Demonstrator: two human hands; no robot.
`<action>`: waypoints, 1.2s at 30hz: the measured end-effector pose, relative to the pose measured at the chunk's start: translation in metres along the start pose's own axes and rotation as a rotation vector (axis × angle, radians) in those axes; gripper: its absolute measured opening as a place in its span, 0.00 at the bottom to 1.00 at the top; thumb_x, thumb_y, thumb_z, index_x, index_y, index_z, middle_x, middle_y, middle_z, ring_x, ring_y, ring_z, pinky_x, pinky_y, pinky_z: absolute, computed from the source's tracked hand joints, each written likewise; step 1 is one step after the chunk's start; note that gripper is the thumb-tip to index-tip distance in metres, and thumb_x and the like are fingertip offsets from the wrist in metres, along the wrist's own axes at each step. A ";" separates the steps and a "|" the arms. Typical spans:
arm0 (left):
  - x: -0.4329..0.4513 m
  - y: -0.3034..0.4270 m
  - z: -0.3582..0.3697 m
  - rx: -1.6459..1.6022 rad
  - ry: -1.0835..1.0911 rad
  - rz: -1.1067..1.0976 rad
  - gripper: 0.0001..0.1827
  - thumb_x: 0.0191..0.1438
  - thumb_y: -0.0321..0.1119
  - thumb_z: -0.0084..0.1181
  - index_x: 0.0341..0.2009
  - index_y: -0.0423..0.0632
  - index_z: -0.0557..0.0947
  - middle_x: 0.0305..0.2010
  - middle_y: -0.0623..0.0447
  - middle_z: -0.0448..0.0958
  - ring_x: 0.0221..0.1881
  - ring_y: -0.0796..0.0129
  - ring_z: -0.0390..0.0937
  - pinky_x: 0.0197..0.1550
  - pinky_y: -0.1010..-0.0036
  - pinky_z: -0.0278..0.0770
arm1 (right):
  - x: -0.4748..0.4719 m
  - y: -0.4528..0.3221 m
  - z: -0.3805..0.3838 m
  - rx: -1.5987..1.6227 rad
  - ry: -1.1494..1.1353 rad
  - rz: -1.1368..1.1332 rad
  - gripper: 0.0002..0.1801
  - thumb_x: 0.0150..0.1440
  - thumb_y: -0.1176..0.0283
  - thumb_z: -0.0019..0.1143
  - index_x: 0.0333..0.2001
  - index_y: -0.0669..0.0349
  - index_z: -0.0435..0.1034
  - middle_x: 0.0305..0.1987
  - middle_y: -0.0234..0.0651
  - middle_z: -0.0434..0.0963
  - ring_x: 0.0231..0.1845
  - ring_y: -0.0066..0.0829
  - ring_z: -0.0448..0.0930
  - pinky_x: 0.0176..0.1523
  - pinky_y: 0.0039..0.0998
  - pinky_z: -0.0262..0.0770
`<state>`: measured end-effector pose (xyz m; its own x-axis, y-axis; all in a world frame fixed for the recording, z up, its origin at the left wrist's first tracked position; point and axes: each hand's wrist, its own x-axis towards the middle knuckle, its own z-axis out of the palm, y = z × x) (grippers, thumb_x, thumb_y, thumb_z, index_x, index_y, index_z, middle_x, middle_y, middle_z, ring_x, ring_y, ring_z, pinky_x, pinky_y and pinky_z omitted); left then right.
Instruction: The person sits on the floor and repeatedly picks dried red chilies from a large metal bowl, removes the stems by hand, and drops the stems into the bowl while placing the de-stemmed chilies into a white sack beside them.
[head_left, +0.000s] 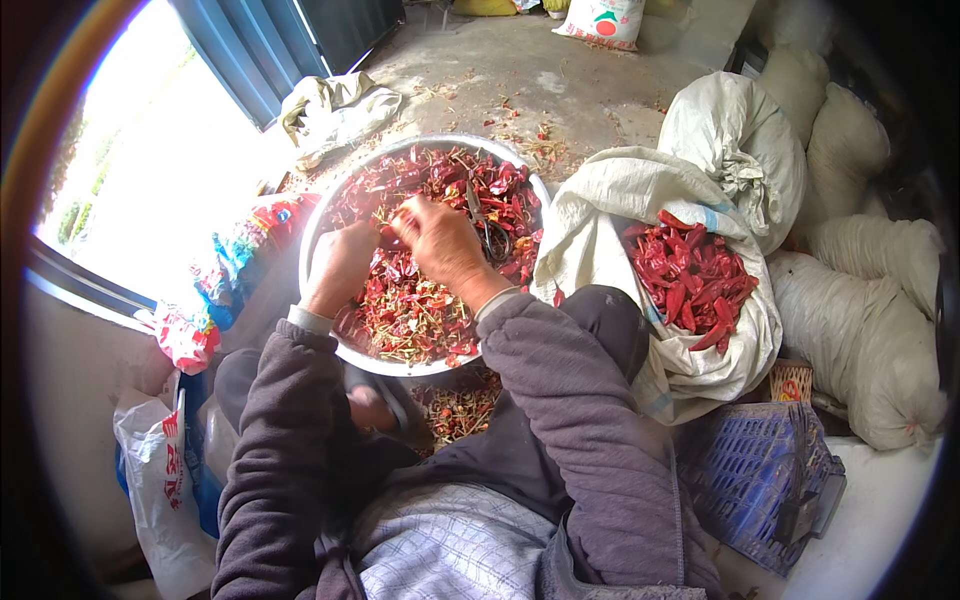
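Both of my hands are over a wide, pale-rimmed metal basin (433, 368) filled with dried red chili peppers (405, 176), broken pods and stems. My left hand (346, 259) is at the basin's left side, its fingers closed at one end of a red chili (390, 238). My right hand (446, 241) pinches close beside it, fingers bent towards the same chili. The fingers hide most of that pod. Just right of my right hand, a pair of dark-handled scissors (489, 232) rests on the chilies.
A white woven sack (592, 217) holding whole red chilies (690, 277) stands open at my right knee. Tied full sacks (847, 330) are piled beyond it. A blue plastic crate (750, 472) sits lower right. Stems and scraps (457, 412) litter the floor under the basin.
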<state>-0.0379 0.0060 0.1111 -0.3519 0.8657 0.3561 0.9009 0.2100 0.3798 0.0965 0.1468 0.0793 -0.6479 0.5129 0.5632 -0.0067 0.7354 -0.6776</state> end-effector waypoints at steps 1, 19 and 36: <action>0.000 -0.002 -0.003 -0.048 0.048 0.047 0.10 0.61 0.34 0.56 0.37 0.41 0.83 0.26 0.43 0.79 0.27 0.54 0.79 0.34 0.63 0.74 | -0.002 -0.007 0.004 -0.004 -0.109 -0.036 0.14 0.65 0.61 0.56 0.41 0.61 0.69 0.34 0.47 0.81 0.36 0.49 0.84 0.39 0.45 0.80; -0.045 -0.051 0.047 -0.994 0.077 -0.617 0.08 0.61 0.30 0.62 0.41 0.39 0.84 0.36 0.54 0.83 0.38 0.74 0.79 0.44 0.78 0.76 | -0.027 -0.003 0.063 0.036 -0.332 0.320 0.24 0.55 0.68 0.64 0.53 0.64 0.66 0.32 0.53 0.81 0.37 0.55 0.83 0.42 0.50 0.77; -0.068 -0.071 0.037 -0.764 -0.534 -0.662 0.12 0.62 0.37 0.62 0.32 0.41 0.81 0.27 0.56 0.76 0.29 0.73 0.73 0.34 0.73 0.72 | -0.063 0.029 0.079 0.430 -0.526 0.766 0.20 0.57 0.83 0.60 0.54 0.61 0.75 0.43 0.30 0.85 0.42 0.16 0.79 0.48 0.25 0.77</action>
<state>-0.0685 -0.0513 0.0278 -0.3826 0.8090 -0.4462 0.1246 0.5238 0.8427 0.0771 0.1010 -0.0127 -0.8446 0.4428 -0.3009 0.3438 0.0177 -0.9389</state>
